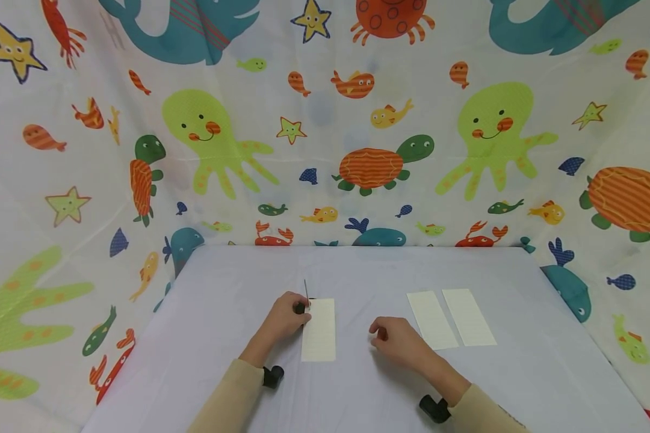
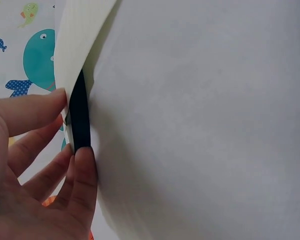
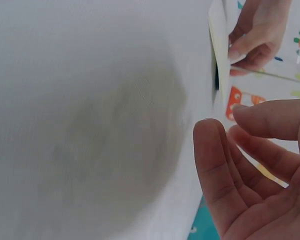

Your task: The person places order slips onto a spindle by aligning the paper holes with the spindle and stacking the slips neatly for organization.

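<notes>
In the head view my left hand (image 1: 284,316) is at the upper left edge of a cream lined paper slip (image 1: 319,331). It grips black-handled scissors (image 1: 306,290), whose thin blade points away from me. The left wrist view has the thumb on the paper, with the dark handle (image 2: 80,117) showing under the slip beside the fingertips. Most of the scissors is hidden by hand and paper. To the right of that slip, my right hand (image 1: 401,343) hovers low over the table with its fingers loosely curled, holding nothing.
Two more cream slips, a nearer one (image 1: 432,320) and a farther-right one (image 1: 469,317), lie side by side beyond my right hand. A white cloth covers the table (image 1: 357,397). Behind it hangs a curtain (image 1: 314,210) printed with sea animals.
</notes>
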Tool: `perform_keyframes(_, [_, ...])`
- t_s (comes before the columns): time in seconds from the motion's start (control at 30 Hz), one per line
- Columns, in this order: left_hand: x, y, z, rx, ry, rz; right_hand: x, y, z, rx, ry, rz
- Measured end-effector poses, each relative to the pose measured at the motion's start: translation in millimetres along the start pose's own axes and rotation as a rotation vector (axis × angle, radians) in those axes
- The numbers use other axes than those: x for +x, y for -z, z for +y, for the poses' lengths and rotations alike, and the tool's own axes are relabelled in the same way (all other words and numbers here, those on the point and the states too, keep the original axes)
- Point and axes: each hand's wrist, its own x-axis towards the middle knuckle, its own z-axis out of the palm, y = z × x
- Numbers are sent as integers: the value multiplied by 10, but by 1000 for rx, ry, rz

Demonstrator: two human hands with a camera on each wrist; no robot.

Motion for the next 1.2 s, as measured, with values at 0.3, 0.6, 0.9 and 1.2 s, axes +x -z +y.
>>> perform_keyframes(0.3, [-25,-6,43,-12,12,-2,-64,315,84,-96,-24,15])
perform_keyframes(0.6, [-16,12,57,-7,42,0,-85,546,264,-252,-12,-12])
perform_keyframes(0.9, [-17,6,53,-14,35,7,-131,767,559,-348,36,-15])
perform_keyframes(1.2, [-24,-1,49,-31,45,2,-146,936,774,-389,-17,-12])
